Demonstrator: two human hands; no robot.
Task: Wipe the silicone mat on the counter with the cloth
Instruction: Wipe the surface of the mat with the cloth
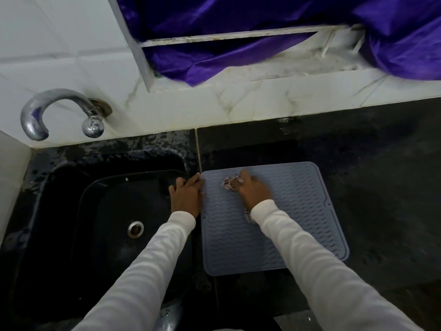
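Observation:
A grey-blue ribbed silicone mat [298, 218] lies flat on the black counter [370, 175], just right of the sink. My right hand [253, 191] grips a small patterned cloth [230, 183] and presses it onto the mat's far left part; the hand looks blurred. A bit of the cloth also shows under my wrist. My left hand [186, 195] rests at the mat's left edge, its fingertips touching the far left corner and holding it down.
A black sink [71, 211] with a metal drain [135, 229] sits left of the mat. A chrome tap [47, 111] juts from the white tiled wall. Purple fabric [238, 25] hangs over the window ledge behind the counter.

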